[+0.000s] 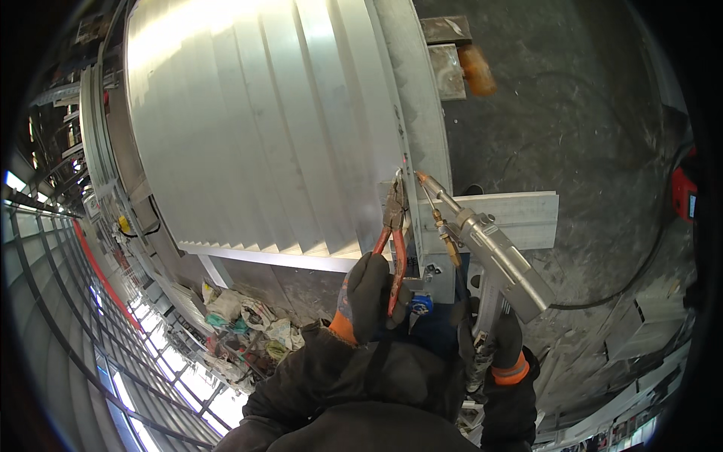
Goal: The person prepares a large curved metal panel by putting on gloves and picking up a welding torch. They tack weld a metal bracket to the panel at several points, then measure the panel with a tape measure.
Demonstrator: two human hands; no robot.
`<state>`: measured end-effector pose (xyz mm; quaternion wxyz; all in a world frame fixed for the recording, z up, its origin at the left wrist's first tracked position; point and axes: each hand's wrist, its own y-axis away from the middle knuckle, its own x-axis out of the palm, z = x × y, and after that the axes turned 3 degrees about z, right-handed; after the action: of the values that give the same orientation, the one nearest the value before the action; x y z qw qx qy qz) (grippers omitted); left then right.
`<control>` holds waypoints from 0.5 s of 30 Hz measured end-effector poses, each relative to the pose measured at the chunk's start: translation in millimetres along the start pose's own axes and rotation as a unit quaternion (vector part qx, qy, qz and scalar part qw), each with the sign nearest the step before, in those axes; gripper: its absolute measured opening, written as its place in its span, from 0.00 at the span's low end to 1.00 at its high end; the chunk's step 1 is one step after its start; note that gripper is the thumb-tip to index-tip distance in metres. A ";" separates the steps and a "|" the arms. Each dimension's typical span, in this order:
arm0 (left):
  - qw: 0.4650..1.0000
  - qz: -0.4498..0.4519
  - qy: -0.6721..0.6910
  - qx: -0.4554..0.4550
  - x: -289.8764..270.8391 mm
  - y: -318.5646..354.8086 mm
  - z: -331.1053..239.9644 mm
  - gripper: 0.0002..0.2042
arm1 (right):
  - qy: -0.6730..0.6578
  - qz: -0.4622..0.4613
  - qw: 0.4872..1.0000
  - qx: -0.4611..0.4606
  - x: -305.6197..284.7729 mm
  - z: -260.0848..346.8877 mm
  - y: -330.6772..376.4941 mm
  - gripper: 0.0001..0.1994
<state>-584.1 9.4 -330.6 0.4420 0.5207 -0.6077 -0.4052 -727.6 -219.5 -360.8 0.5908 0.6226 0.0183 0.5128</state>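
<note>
My left hand (367, 297), in a dark glove with an orange cuff, is closed around red-handled pliers (395, 215). Their jaws reach the edge of a slatted, pale metal panel (263, 128), by its side rail (423, 98). Whether the jaws grip anything is too small to tell. In my right hand (506, 339), gloved alike, is the grip of a metal handheld welding gun (501, 260). Its copper-coloured nozzle points at the seam close to the plier jaws, with a thin wire guide alongside. A small reddish spot shows on the rail near the nozzle.
A flat metal bar (520, 218) juts right from under the rail. Beyond the rail lie metal blocks (449, 71) and an orange cylinder (477, 70). A black cable (610, 301) crosses the floor from the gun. A blue tape measure (422, 304) sits near my body; rags (252, 320) lie left.
</note>
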 end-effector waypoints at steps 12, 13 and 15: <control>0.999 0.019 -0.046 0.012 3.9 4.2 -8.5 0.16 | -0.025 0.066 0.997 0.018 19.9 13.4 -12.7 0.43; 0.999 0.015 -0.039 0.014 4.3 4.1 -8.4 0.16 | -0.047 0.058 0.997 0.013 19.1 12.3 -11.9 0.39; 1.000 0.017 -0.018 0.009 5.0 3.4 -8.1 0.15 | -0.049 0.059 0.997 0.010 16.8 11.1 -11.2 0.38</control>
<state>-577.6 4.6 -324.5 0.4330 0.5068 -0.6278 -0.4019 -705.7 -213.5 -356.3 0.5534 0.6530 -0.0426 0.5153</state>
